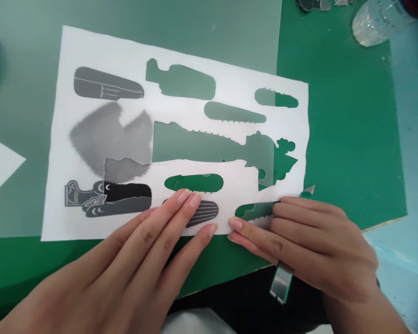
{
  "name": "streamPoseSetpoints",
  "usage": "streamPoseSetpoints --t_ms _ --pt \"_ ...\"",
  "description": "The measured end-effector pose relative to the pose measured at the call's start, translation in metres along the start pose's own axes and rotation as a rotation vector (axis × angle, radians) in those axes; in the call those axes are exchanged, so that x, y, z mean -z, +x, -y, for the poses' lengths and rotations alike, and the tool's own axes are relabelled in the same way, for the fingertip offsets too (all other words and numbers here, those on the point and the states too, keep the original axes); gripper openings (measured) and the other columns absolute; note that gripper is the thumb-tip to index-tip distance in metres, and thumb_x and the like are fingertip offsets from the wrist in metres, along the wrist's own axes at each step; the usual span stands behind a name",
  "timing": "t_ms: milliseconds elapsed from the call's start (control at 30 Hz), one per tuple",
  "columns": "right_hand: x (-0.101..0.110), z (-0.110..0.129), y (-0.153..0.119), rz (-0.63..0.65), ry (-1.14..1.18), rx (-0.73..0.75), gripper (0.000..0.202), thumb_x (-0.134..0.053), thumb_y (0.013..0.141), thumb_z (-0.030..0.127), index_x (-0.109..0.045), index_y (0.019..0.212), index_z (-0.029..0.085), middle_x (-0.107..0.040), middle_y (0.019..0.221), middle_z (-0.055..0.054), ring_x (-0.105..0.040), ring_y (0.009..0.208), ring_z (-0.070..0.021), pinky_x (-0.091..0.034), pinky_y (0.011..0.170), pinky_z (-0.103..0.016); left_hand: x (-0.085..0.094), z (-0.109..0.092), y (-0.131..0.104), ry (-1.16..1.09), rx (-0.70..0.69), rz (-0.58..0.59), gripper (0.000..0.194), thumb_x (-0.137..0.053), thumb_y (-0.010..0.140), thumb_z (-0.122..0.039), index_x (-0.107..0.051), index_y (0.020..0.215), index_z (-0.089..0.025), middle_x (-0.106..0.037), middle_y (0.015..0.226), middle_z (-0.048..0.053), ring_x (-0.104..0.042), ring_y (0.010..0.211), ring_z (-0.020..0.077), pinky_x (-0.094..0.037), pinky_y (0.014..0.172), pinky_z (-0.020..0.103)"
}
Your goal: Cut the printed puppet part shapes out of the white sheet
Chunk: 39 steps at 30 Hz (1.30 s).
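Note:
A white paper sheet lies over a green mat, with several cut-out openings and dark grey printed shapes. My left hand rests on its lower edge, fingers stretched out, partly covering a striped grey shape. At the lower right, my right hand is curled round a craft knife. The knife's blade tip points up and away beyond the knuckles, and its tail sticks out below the palm. The right index finger and thumb touch the sheet's edge beside a toothed opening. Most of the knife is hidden by the hand.
A translucent sheet covers the left part of the green mat. Another white paper corner is at the left. A clear cup stands top right, near small dark pieces. A light blue surface borders the mat.

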State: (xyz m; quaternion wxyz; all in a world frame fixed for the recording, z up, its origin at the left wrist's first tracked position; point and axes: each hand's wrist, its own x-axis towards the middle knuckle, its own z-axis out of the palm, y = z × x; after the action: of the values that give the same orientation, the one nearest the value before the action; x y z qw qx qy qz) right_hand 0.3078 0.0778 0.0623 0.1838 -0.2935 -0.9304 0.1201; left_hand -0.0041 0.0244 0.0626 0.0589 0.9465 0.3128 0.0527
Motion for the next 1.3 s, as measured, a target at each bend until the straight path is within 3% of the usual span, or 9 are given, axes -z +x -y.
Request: streamPoseSetpoints --t_ms 500,733,1000,1300 --pt "-0.0009 -0.0002 -0.0016 0.006 0.007 -0.017 0.025 -0.08 0.093 0.011 -0.077 0.118 0.013 -0.052 0.059 0.008 -0.043 0.06 -0.0113 -0.036 0.061 -0.031 -0.0003 0.0 -0.0038 0.039 -0.015 0.028 0.06 -0.057 0.103 -0.055 -0.056 0.157 -0.027 -0.056 0.162 0.0 -0.039 0.16 0.0345 -0.032 0.138 0.049" --pt "0.0011 0.0005 0.0015 0.017 0.015 -0.016 0.024 -0.079 0.094 0.01 -0.076 0.117 0.012 -0.052 0.059 0.008 -0.042 0.062 -0.0114 -0.038 0.061 -0.03 -0.0003 0.0004 -0.0007 -0.026 -0.002 -0.005 0.062 -0.06 0.102 -0.052 -0.057 0.156 -0.022 -0.055 0.163 0.005 -0.037 0.161 0.035 -0.025 0.14 0.048" --pt "0.0013 0.0015 -0.0009 0.006 0.017 -0.021 0.024 -0.08 0.094 0.011 -0.076 0.117 0.012 -0.052 0.058 0.008 -0.04 0.062 -0.0117 -0.036 0.06 -0.031 0.0006 0.0017 -0.0033 -0.016 -0.001 0.038 0.06 -0.059 0.104 -0.05 -0.053 0.159 -0.027 -0.053 0.164 0.0 -0.039 0.16 0.0328 -0.027 0.139 0.048" --pt "-0.0012 0.0005 -0.0029 0.007 0.024 -0.021 0.027 -0.08 0.093 0.014 -0.076 0.12 0.012 -0.054 0.059 0.008 -0.043 0.06 -0.0118 -0.036 0.06 -0.032 0.0004 0.004 -0.0046 0.015 -0.044 0.092 0.066 -0.06 0.103 -0.049 -0.047 0.163 -0.025 -0.052 0.166 0.002 -0.036 0.161 0.0362 -0.029 0.138 0.051"
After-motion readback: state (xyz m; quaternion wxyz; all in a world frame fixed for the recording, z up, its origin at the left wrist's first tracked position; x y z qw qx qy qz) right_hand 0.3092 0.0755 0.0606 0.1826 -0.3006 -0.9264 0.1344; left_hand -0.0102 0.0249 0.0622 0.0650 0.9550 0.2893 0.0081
